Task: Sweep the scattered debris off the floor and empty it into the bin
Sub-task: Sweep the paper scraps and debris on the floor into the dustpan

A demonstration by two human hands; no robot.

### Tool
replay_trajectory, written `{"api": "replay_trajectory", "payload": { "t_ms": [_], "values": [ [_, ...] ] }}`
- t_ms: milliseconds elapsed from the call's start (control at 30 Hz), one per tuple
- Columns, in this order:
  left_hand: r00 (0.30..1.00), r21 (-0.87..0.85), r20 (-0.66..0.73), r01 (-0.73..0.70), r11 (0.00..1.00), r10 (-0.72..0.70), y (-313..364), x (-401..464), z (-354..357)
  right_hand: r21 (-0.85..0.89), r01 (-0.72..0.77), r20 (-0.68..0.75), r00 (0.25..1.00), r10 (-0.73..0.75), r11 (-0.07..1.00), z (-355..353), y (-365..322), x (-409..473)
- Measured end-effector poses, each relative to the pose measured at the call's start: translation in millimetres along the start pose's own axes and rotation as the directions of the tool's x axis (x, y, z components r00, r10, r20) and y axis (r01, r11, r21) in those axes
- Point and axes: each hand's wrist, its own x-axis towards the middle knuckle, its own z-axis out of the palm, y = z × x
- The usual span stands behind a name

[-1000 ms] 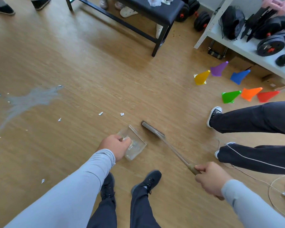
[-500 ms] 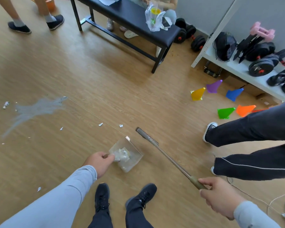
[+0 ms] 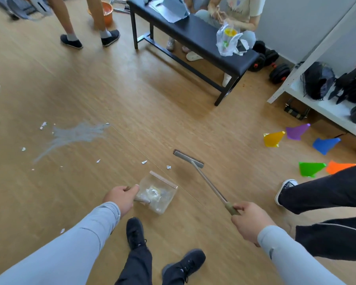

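My left hand (image 3: 122, 198) grips the handle of a clear plastic dustpan (image 3: 157, 192), held just above the wooden floor with crumpled scraps inside. My right hand (image 3: 249, 222) grips the end of a thin broom handle; the broom's narrow grey head (image 3: 188, 159) hangs near the floor, right of the dustpan's far edge. Small white scraps of debris (image 3: 144, 162) lie just beyond the dustpan, with another scrap (image 3: 168, 167) close by and more debris (image 3: 43, 125) scattered left around a grey smear (image 3: 76, 133). An orange bucket (image 3: 105, 11) stands far back, partly behind someone's legs.
A black bench (image 3: 195, 36) with a plastic bag stands ahead. Coloured cones (image 3: 273, 138) lie at the right below a white shelf (image 3: 325, 109) of weights. A seated person's dark-trousered legs (image 3: 327, 194) reach in from the right. Another person stands at the back left.
The view has tilted up, showing more of the room. The dustpan has been lifted away from the broom and levelled; the broom head has drawn back off to its right.
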Motion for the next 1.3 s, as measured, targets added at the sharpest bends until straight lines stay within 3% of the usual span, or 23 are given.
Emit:
{"api": "replay_trajectory", "payload": {
  "t_ms": [200, 367, 567, 700, 933, 1100, 1300],
  "values": [
    [1.000, 0.044, -0.001, -0.011, 0.999, 0.011, 16, 34, 2, -0.184, 0.030, 0.036, 0.999, -0.024, 0.982, 29, -78, 43],
    [1.000, 0.085, 0.015, -0.025, 0.996, 0.024, 21, 39, 0, -0.358, 0.064, 0.160, 0.987, -0.006, 0.931, 48, -107, 28],
    [0.997, 0.087, 0.065, -0.042, 0.995, 0.037, 21, 48, -10, -0.176, -0.039, 0.182, 0.981, 0.071, 0.984, -24, -92, -7],
    [0.997, 0.081, 0.068, -0.038, 0.996, 0.033, 17, 47, -11, -0.193, -0.064, 0.134, 0.987, 0.091, 0.979, -15, -89, -11],
    [0.998, 0.075, 0.065, -0.031, 0.997, 0.026, 14, 43, -11, -0.325, 0.047, 0.134, 0.991, -0.003, 0.945, 10, -122, 6],
    [0.996, 0.077, 0.079, -0.038, 0.996, 0.032, 17, 40, -8, -0.272, 0.013, 0.239, 0.969, 0.054, 0.962, -35, -106, -4],
    [0.994, 0.071, 0.097, -0.052, 0.996, 0.045, 9, 37, -18, -0.152, 0.007, 0.245, 0.969, 0.031, 0.988, -54, -76, -37]
  ]
}}
